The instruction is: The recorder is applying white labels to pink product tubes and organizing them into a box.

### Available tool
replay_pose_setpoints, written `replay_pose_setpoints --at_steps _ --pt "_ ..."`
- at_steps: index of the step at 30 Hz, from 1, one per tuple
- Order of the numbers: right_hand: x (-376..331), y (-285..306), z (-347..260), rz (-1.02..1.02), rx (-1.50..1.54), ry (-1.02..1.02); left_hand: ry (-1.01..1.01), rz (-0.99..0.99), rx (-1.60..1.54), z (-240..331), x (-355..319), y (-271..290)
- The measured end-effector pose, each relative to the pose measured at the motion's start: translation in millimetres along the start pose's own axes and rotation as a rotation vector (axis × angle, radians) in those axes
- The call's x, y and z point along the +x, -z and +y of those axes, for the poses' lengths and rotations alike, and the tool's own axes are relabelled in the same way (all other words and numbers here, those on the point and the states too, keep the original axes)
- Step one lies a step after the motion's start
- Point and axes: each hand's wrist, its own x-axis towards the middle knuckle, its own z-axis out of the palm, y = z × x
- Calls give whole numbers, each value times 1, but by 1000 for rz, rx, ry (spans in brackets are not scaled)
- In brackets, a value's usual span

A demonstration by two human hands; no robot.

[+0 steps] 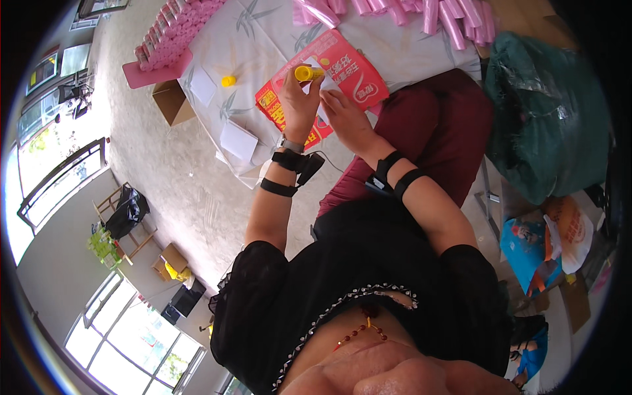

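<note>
Holding a yellow glue stick [307, 72], the left hand [297, 99] has its grip closed around the tube, whose tip points toward a red envelope [342, 69] lying on the counter [263, 39]. The right hand [345, 112] rests flat on the lower part of that envelope, fingers spread and holding nothing, though it may be pinning a small white slip (hard to tell). A yellow cap [228, 81] sits apart on the patterned cloth, near white paper sheets [238, 141]. Pink rolls [178, 29] are stacked along the far edge
</note>
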Motion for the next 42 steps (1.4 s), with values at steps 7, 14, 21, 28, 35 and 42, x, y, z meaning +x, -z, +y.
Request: replay_pose_setpoints --at_steps 7,14,21,28,35,42 --pt "2 0 1 44 75 -5 -45 16 56 -9 16 -5" --pt "2 -1 0 21 8 6 11 114 52 -26 46 13" --pt "-1 -4 2 -12 -2 -1 -11 40 2 1 22 0" --pt "0 -2 0 -29 -48 24 9 75 26 -13 32 12" --pt "2 -1 -2 29 61 8 -11 71 63 -15 21 14" --pt "0 -5 1 43 68 -5 46 60 25 -8 17 18"
